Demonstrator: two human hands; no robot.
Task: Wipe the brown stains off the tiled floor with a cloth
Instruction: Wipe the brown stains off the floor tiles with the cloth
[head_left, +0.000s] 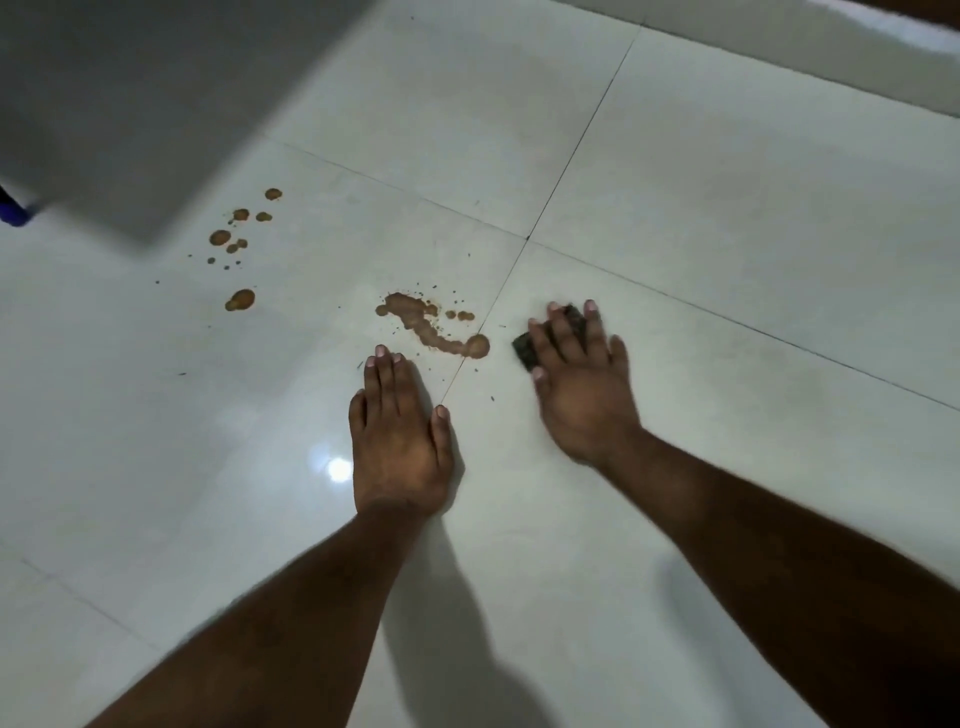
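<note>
Glossy white tiled floor (701, 218) bears a long brown liquid smear (431, 325) just left of a dark grout line (498, 296); a scatter of round brown droplets (240, 244) lies well apart to the far left; left hand (400, 436) rests flat on the tile, fingers (382, 379) extended and released; right hand (582, 384) presses down a small dark folded cloth (527, 351), fingers spread over it, just right of the smear.
</note>
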